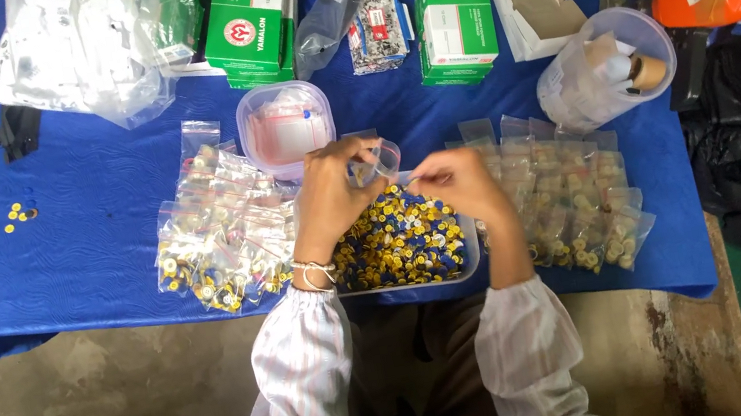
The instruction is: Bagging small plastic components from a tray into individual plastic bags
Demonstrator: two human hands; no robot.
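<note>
Blue cloth: a blue cloth (95, 257) covers the table in the middle of the frame.
Left hand: the left hand (333, 194) is just left of the middle, fingers curled and pinched on the top of a small clear bag (380, 164).
Right hand: the right hand (460, 184) is just right of the middle, fingers pinched on the other side of the same bag.
Small clear bag: it is held up between both hands, over the tray. I cannot tell what is inside it.
Tray: a clear tray (472, 256) sits under the hands near the table's front edge. It is full of little yellow and blue caps (398, 246).
Left pile: filled little bags (218, 235) lie in a heap left of the tray.
Right pile: more filled little bags (566, 194) lie in rows right of the tray.
Round tub: a clear tub (285, 127) stands just above the hands.
Big jar: a clear jar (605, 67) with rolls inside lies at the upper right.
Green boxes: green and white boxes (453, 16) stand along the top of the table.
Loose caps: a few caps (18, 212) lie alone at the far left.
</note>
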